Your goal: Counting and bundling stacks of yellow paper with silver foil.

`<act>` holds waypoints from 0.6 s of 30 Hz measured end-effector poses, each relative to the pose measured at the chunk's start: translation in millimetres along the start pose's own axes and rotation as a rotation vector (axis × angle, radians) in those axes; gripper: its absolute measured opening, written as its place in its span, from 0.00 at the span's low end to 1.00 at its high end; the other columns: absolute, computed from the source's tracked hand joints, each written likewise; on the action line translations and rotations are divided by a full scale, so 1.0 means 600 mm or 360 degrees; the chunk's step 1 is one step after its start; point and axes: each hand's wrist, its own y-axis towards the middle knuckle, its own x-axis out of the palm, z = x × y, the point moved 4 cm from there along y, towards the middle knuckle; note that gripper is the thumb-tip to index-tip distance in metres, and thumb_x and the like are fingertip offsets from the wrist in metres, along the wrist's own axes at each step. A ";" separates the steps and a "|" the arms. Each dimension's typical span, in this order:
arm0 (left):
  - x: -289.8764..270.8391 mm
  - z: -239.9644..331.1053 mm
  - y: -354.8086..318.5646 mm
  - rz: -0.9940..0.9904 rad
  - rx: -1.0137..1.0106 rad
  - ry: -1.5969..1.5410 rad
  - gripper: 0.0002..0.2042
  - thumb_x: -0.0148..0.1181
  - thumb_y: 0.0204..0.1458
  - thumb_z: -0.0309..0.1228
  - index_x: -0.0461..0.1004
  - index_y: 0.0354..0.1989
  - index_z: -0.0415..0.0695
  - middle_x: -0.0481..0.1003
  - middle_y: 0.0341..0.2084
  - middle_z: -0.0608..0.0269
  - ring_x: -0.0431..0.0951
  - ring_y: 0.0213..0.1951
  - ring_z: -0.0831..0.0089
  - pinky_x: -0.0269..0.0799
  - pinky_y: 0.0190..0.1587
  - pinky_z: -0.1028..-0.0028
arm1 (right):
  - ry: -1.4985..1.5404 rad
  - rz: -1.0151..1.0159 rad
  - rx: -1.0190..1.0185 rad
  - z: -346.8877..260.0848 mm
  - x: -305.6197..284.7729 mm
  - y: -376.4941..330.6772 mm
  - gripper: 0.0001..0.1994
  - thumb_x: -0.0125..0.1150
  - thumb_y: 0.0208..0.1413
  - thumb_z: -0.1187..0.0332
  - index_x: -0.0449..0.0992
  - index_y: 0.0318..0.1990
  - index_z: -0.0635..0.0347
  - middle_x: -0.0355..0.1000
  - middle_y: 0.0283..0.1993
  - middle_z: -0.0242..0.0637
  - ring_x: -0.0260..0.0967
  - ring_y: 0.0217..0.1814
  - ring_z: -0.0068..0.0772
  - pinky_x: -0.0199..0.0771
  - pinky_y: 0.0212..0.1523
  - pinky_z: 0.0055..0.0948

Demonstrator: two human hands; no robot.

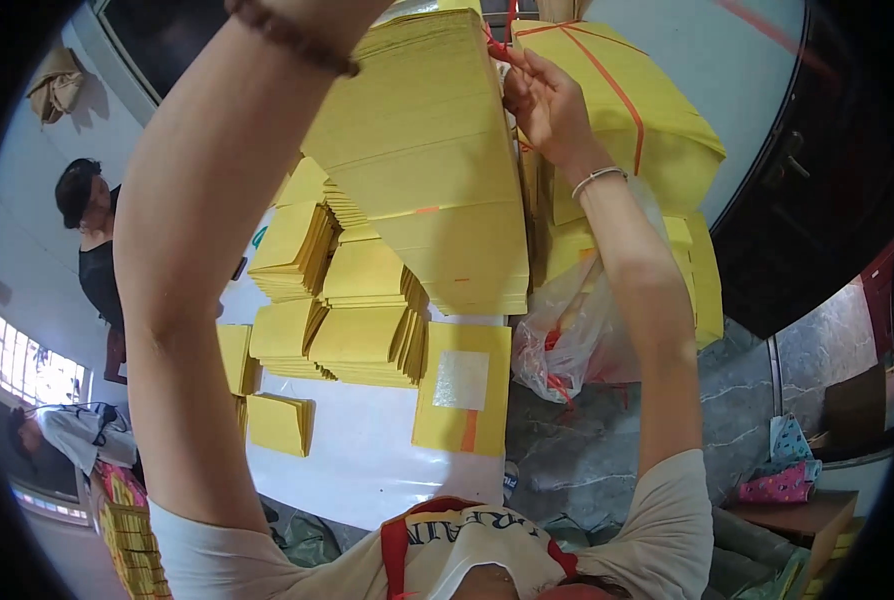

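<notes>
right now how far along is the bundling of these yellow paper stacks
Done: one bundle is already crossed with red string. In hand: the right hand pinches red string beside the tall stack; the left hand is out of view above, only its forearm shows. Left: several loose stacks on the white table have no string, and one sheet lies apart.

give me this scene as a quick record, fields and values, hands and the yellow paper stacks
right hand: right hand fingers on red string of a tied yellow bundle
left hand: out of view, forearm raised past the tall yellow paper stack
surface: white table with smaller yellow stacks and one single sheet
beside: clear plastic bag
others: a person standing at left
</notes>
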 end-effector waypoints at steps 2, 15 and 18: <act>0.011 -0.053 -0.020 -0.0190 -0.0430 0.0594 0.28 0.38 0.58 0.44 0.52 0.59 0.35 0.61 0.52 0.37 0.62 0.56 0.53 0.58 0.57 0.58 | -0.0131 0.0028 -0.0095 -0.002 -0.018 -0.002 0.13 0.44 0.59 0.63 0.67 0.46 0.58 0.56 0.22 0.25 0.54 0.26 0.17 0.56 0.28 0.15; 0.033 -0.125 -0.085 -0.0148 -0.0636 0.0315 0.30 0.41 0.45 0.23 0.44 0.60 0.32 0.54 0.56 0.34 0.55 0.59 0.52 0.51 0.61 0.65 | -0.0287 0.0357 0.0145 -0.018 -0.033 0.034 0.07 0.58 0.51 0.61 0.70 0.33 0.50 0.71 0.32 0.22 0.63 0.32 0.16 0.60 0.30 0.20; 0.038 -0.132 -0.094 -0.0120 -0.0600 0.0314 0.30 0.42 0.45 0.22 0.45 0.60 0.32 0.56 0.55 0.34 0.57 0.59 0.52 0.52 0.61 0.65 | 0.0027 0.0531 -0.0086 0.004 -0.034 0.031 0.06 0.58 0.51 0.61 0.70 0.33 0.50 0.71 0.34 0.22 0.64 0.35 0.18 0.62 0.33 0.22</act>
